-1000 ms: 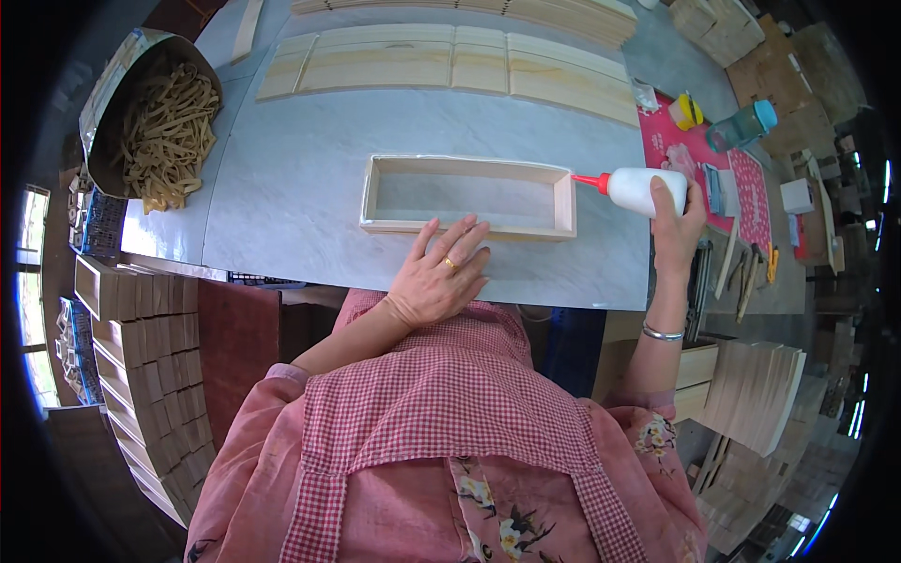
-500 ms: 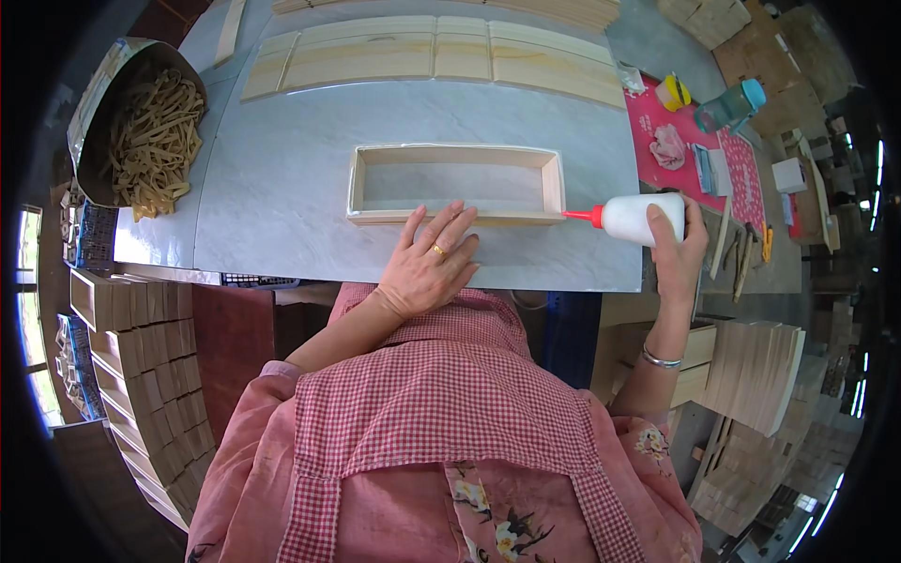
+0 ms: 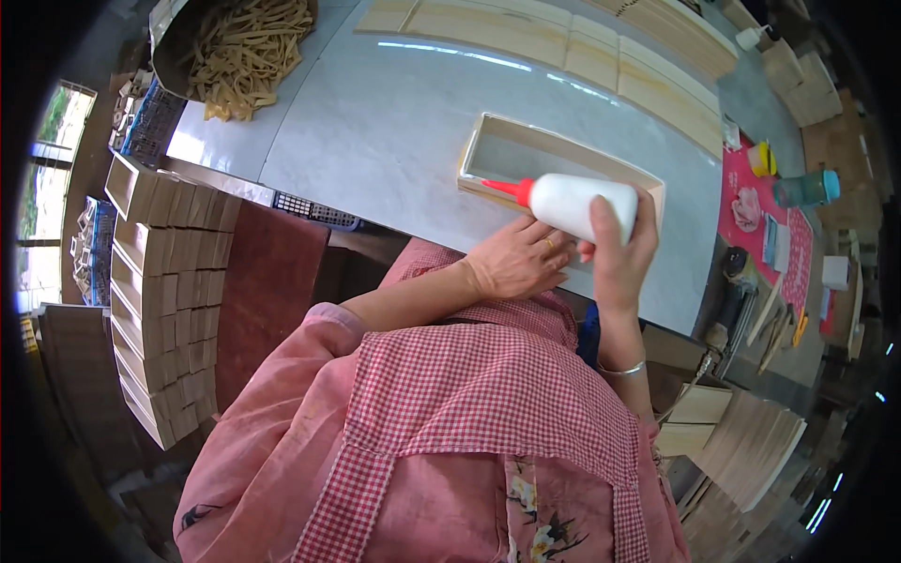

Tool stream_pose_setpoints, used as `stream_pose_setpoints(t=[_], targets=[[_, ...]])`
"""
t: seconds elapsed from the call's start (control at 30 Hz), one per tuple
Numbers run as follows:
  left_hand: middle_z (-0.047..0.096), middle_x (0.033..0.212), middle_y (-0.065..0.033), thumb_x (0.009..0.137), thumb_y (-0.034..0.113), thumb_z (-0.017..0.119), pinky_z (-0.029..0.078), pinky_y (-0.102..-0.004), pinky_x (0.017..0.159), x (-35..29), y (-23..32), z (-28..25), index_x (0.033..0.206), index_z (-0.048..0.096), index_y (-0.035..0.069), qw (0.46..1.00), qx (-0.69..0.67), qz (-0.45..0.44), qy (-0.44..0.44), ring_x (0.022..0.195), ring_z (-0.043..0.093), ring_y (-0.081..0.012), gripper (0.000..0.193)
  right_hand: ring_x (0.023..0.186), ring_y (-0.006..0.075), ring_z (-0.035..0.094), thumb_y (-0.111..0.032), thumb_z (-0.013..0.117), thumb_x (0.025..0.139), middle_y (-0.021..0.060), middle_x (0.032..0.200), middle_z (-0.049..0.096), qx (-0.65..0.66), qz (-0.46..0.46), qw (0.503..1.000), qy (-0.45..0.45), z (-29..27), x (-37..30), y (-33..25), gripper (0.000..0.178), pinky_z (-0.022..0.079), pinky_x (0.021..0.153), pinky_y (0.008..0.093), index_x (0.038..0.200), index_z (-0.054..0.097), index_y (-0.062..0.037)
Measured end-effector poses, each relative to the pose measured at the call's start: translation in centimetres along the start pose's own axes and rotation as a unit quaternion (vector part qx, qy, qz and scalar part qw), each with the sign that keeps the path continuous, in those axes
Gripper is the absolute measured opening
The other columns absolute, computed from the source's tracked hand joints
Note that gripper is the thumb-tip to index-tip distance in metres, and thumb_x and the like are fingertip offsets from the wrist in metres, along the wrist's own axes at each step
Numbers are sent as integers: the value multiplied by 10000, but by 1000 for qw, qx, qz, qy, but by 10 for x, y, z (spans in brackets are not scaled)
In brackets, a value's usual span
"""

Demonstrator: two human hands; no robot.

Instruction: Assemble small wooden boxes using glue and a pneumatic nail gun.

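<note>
An open wooden box frame (image 3: 526,150) lies on the pale table (image 3: 375,122). My right hand (image 3: 619,249) grips a white glue bottle (image 3: 577,202) with a red nozzle, held sideways over the frame's near wall, the tip pointing left toward the frame's near left corner. My left hand (image 3: 511,258) rests flat against the frame's near side at the table edge, just under the bottle, with a ring on one finger. A bracelet sits on my right wrist.
Flat wooden boards (image 3: 563,47) lie in a row along the far side. A round tub of wood strips (image 3: 239,42) stands far left. Stacked wooden boxes (image 3: 160,281) stand left of me. A red mat (image 3: 751,230) with small items and a teal-capped bottle (image 3: 802,188) lies right.
My right hand has carried the glue bottle from the frame's right end leftward over its near wall. The view has swung, so the table appears tilted. My left hand stays on the frame.
</note>
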State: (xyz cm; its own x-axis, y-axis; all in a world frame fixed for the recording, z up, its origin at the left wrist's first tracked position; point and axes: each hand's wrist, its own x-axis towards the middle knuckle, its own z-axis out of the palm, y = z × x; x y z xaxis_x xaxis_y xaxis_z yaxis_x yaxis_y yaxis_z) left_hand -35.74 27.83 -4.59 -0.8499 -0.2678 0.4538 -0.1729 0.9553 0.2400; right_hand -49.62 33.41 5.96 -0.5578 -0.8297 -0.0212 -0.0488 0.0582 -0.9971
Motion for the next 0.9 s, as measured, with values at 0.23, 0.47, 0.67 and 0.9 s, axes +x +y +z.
stream_pose_setpoints(t=[0.23,0.47,0.67,0.9], targets=[[595,1222,-132,900,333,638,434,-425,1029,0,-3,-1,1103,681,28,999,2,19,32,1102,543,-295,369,848,211,595,-266,742,902,131,1003,624,-56,-78,995,-5,22,8,17,419,523,759,324,1166,555,1],[597,1238,-138,905,352,644,422,-433,1063,2,-4,-6,1098,674,26,1000,-13,16,13,1132,544,-293,379,880,215,587,-267,738,903,136,1027,625,-121,-78,989,20,-5,8,6,410,519,792,333,1155,563,6],[594,1268,-144,909,357,649,413,-435,1083,4,-3,-3,1098,667,28,1000,12,17,22,1173,545,-295,380,828,195,574,-263,730,905,132,1019,628,-156,-77,983,55,-45,2,2,406,512,728,311,1161,562,5],[585,1306,-129,885,323,700,429,-411,1068,4,0,-3,1132,648,46,1000,0,5,29,1225,545,-285,374,733,152,538,-277,721,908,114,979,627,-151,-31,981,119,-91,-8,-2,403,453,557,263,1158,572,3]])
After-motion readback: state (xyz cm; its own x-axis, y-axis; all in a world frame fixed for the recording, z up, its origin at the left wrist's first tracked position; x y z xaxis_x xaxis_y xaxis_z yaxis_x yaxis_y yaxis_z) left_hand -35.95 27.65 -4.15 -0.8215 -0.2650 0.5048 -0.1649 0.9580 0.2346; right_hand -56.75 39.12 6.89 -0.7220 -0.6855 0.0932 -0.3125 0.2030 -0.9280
